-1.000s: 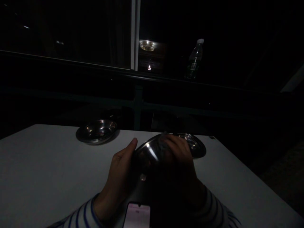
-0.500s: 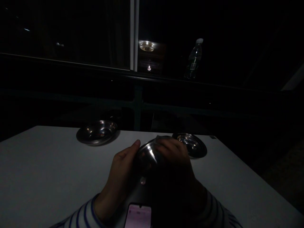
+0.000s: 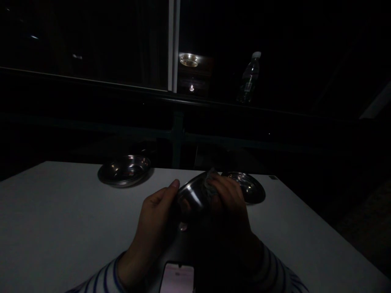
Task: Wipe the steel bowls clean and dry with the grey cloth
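A shiny metal bowl (image 3: 192, 198) is held tilted above the table, between my two hands. My left hand (image 3: 156, 213) grips its left edge, thumb up along the rim and a fingertip showing underneath. On the bowl's right side, my right hand (image 3: 230, 199) is closed on a crumpled greyish cloth (image 3: 210, 185) and presses it against the metal. Deep shadow hides the lower part of my right hand and the bowl's underside.
Metal dishes stand on the white table (image 3: 76, 219): one stack (image 3: 124, 173) at the back left, another dish (image 3: 249, 189) at the back right. A lit phone (image 3: 177, 278) lies near me. Beyond the table, a plastic bottle (image 3: 249, 79) stands by the dark window.
My right hand has shifted slightly along the bowl's right side, and more of the cloth shows. My left hand keeps its hold on the bowl.
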Motion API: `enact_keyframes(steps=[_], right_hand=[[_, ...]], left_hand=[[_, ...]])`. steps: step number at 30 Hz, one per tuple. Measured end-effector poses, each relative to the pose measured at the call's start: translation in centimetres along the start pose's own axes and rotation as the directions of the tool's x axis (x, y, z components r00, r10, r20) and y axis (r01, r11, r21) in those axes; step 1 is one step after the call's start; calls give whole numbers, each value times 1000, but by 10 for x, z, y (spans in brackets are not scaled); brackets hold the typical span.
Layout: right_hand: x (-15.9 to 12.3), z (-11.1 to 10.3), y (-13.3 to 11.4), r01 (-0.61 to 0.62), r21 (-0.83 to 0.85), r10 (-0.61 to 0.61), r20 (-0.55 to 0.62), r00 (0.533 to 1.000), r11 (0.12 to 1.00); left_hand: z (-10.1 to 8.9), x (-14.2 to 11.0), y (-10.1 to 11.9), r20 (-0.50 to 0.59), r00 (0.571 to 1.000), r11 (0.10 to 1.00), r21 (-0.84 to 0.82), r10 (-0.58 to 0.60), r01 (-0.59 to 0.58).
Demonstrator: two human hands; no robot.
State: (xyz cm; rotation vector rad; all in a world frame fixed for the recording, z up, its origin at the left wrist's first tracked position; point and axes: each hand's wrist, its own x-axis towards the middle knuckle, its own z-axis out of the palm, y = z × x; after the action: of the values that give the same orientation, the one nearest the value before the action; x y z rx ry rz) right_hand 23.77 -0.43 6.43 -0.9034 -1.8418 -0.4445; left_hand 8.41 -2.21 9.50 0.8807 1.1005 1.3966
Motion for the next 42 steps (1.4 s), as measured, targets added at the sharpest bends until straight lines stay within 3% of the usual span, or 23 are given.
enact_keyframes(steps=[6,13,21,26,32,38,40,42], right_hand=[[0,-1,6,90,-75,-96,-68,993,993],[2,1,-5,127,-147,-146,-123,982,981],[-6,2,-16,231,-150,-237,-22,971,961],[-5,-1,-26,224,-131,-226,-8,974,966],[-6,1,-30,314,-230,-316,27,948,921],[-6,-2,-38,292,-173,-282,78,956,941],[-6,-1,-32,286,-160,-276,82,958,945],[-6,0,-19,202,-138,-198,42,979,970]], left_hand=[[-2,-2,0,-17,993,989,96,113,-111],[-2,-3,0,6,989,975,170,146,-145],[-1,-5,-5,6,988,975,159,155,-154],[0,-5,-4,20,992,981,143,126,-128],[-2,-5,-5,-6,991,982,133,134,-132],[0,-5,-2,-5,997,996,28,82,-82],[0,-4,-1,17,998,998,-29,60,-59],[0,-2,-1,41,999,997,-81,15,-12]])
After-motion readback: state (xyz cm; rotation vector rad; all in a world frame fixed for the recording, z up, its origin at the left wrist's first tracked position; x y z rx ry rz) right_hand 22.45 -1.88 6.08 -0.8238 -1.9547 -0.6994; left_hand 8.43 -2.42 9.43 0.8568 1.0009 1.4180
